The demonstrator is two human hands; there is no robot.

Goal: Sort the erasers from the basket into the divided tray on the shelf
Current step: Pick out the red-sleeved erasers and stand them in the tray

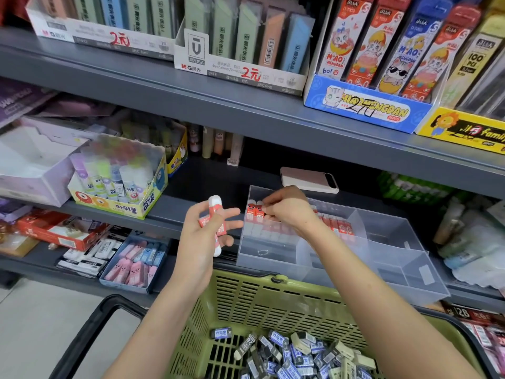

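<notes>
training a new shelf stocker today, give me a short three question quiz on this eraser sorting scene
1. True or false: the left hand holds red-and-white sleeved erasers.
2. The right hand is: A on the glue sticks; B reaching into the clear plastic divided tray; C on the floor.
3. Fill in: the loose blue-labelled erasers lie in the ___ slatted plastic basket.
Key: 1 true; 2 B; 3 green.

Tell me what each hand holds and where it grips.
Left hand grips a few red-and-white erasers around their sleeved middles. Right hand seems to pinch the top of a red eraser standing in the divided tray.
</notes>
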